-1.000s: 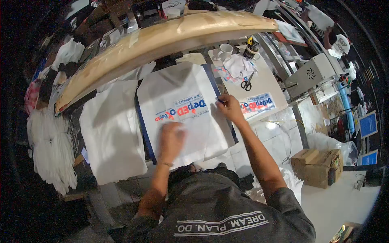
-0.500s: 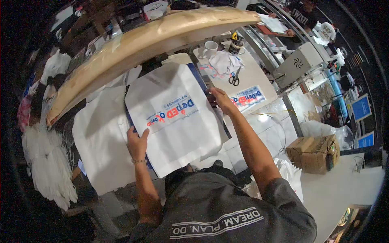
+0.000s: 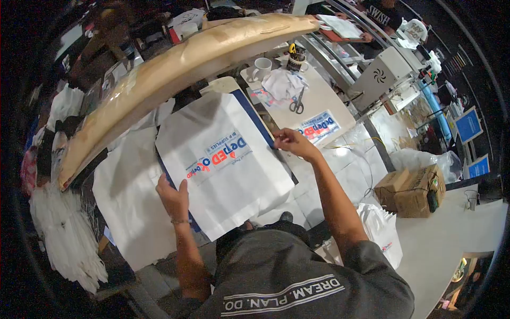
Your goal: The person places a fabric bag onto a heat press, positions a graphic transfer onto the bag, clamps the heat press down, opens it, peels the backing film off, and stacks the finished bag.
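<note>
A white printed bag (image 3: pixel 234 186) with blue and red lettering lies flat in front of me, on top of a blue board (image 3: pixel 254 118) whose edges show along both sides. My left hand (image 3: pixel 173 199) rests at the left edge of the bag and board, thumb apart from the fingers. At the right edge, my right hand (image 3: pixel 295 144) has its thumb and fingers pinched together beside the blue board. What sits between those fingertips is too small to tell. Left of the board lies a plain white sheet or bag (image 3: pixel 133 196), partly under shadow.
A long brown-wrapped roll (image 3: pixel 180 69) arches across the back. On a pale board (image 3: pixel 329 101) are scissors (image 3: pixel 297 103), a mug (image 3: pixel 262 69) and crumpled white cloth (image 3: pixel 281 85). Cardboard boxes (image 3: pixel 411 189) stand right. A person in a dark shirt (image 3: pixel 380 16) is at the far right.
The right hand has slid a little down the board's right edge, its fingers pinched closer. The left hand stays by the left edge, with its thumb off the print. The whole view has shifted slightly.
</note>
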Tool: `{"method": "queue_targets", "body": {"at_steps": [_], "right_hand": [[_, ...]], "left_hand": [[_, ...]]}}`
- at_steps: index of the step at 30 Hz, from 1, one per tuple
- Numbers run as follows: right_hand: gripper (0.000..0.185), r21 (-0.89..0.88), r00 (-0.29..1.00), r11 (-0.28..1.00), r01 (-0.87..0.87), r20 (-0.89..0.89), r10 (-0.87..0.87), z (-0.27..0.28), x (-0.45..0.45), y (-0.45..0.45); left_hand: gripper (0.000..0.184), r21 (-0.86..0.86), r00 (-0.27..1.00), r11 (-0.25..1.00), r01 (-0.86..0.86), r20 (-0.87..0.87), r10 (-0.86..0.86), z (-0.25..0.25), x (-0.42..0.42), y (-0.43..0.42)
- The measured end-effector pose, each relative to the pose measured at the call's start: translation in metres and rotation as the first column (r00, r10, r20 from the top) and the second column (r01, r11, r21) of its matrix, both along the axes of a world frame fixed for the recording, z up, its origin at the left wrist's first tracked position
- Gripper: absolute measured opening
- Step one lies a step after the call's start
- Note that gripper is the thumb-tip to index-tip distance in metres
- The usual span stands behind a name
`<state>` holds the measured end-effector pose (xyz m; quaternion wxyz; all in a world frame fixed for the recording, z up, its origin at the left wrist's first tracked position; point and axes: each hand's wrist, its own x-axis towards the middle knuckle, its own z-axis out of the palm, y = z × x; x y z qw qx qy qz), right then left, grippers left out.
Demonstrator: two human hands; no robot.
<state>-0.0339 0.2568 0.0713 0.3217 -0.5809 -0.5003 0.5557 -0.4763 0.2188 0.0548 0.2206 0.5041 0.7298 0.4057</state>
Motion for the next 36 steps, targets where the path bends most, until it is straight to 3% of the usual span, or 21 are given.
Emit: {"method": "queue_targets", "body": {"at_steps": [2,5,6,8,10,11,12,14,16,17,18,19,20,22,24,26,28,29,30,32,36], "right_hand": [[0.067,0.181,0.956,0.982,-0.058,0.294,0.002,-0.007,0.004,-0.015],[0.068,0.044,0.932,0.998,-0.049,0.362,0.029,-0.009,0.012,-0.033],[0.066,0.002,0.906,0.997,-0.082,0.417,0.074,-0.010,0.013,-0.034],[0.061,-0.117,0.924,0.991,-0.067,0.367,0.106,0.030,0.000,-0.039],[0.050,-0.143,0.983,0.979,-0.148,0.087,0.161,0.047,-0.006,-0.043],[0.041,0.017,0.986,0.987,-0.160,0.046,0.159,0.042,-0.012,-0.044],[0.041,0.017,0.986,0.986,-0.164,0.046,0.163,0.045,-0.019,-0.043],[0.036,0.150,0.976,0.989,-0.017,-0.212,0.049,0.051,-0.029,-0.040],[0.025,0.127,0.981,0.992,-0.006,-0.194,0.031,0.057,-0.031,-0.038],[0.023,0.042,0.951,0.997,0.062,-0.306,-0.046,0.061,-0.035,-0.038],[0.021,-0.049,0.905,0.991,0.121,-0.406,-0.130,0.063,-0.036,-0.037],[0.021,-0.048,0.904,0.991,0.122,-0.406,-0.131,0.061,-0.034,-0.035],[0.021,-0.099,0.912,0.992,0.080,-0.393,-0.112,0.058,-0.032,-0.032],[0.021,-0.151,0.922,0.988,0.026,-0.378,-0.082,0.060,-0.035,-0.030],[0.025,0.031,0.994,0.998,-0.051,-0.098,0.054,0.069,-0.052,-0.031],[0.025,0.050,0.993,0.996,-0.071,-0.088,0.075,0.024,-0.055,-0.016],[0.021,0.290,0.993,0.953,0.081,-0.111,-0.050,-0.006,-0.070,-0.006],[0.022,0.363,0.996,0.928,0.086,-0.007,-0.089,-0.012,-0.075,-0.002],[0.022,0.363,0.996,0.928,0.083,-0.008,-0.086,-0.012,-0.081,0.001],[0.029,0.376,0.947,0.921,0.102,0.247,-0.205,-0.014,-0.093,0.008],[0.023,0.545,0.883,0.838,0.029,0.379,-0.277,-0.017,-0.115,0.016]], "left_hand": [[0.053,0.276,0.798,0.947,0.165,-0.601,0.036,0.015,0.022,-0.007],[0.047,0.099,0.813,0.827,0.554,-0.278,-0.512,0.008,0.077,-0.032],[0.043,0.067,0.765,0.763,0.643,-0.100,-0.636,0.023,0.108,-0.044],[0.055,-0.002,0.576,0.578,0.816,-0.064,-0.815,0.051,0.156,-0.060],[0.068,0.116,0.521,0.508,0.854,-0.197,-0.831,0.063,0.187,-0.072],[0.068,0.117,0.525,0.512,0.851,-0.197,-0.828,0.065,0.200,-0.077],[0.072,0.149,0.568,0.549,0.823,-0.188,-0.801,0.067,0.211,-0.082],[0.076,0.179,0.611,0.585,0.791,-0.183,-0.770,0.066,0.217,-0.082],[0.066,0.253,0.698,0.677,0.691,0.012,-0.716,0.057,0.216,-0.075],[0.066,0.254,0.698,0.677,0.691,0.009,-0.716,0.051,0.209,-0.067],[0.058,0.072,0.649,0.656,0.751,0.094,-0.755,0.043,0.194,-0.055],[0.051,-0.108,0.606,0.597,0.795,0.189,-0.773,0.036,0.179,-0.043],[0.051,-0.107,0.606,0.597,0.795,0.189,-0.773,0.032,0.164,-0.031],[0.052,-0.106,0.389,0.515,0.851,0.785,-0.482,0.030,0.139,-0.006],[0.045,-0.184,0.459,0.563,0.806,0.795,-0.397,0.049,0.129,0.012],[0.038,-0.264,0.523,0.601,0.755,0.795,-0.308,0.047,0.114,0.036],[0.031,-0.146,0.517,0.547,0.824,0.588,-0.622,0.014,0.097,0.066],[0.033,-0.277,0.631,0.568,0.775,0.392,-0.670,0.024,0.091,0.075],[0.033,-0.279,0.633,0.570,0.773,0.391,-0.668,0.027,0.087,0.083],[0.034,-0.331,0.692,0.686,0.647,-0.123,-0.712,0.030,0.081,0.096],[0.022,-0.354,0.723,0.721,0.596,-0.155,-0.673,0.027,0.085,0.111]]}}
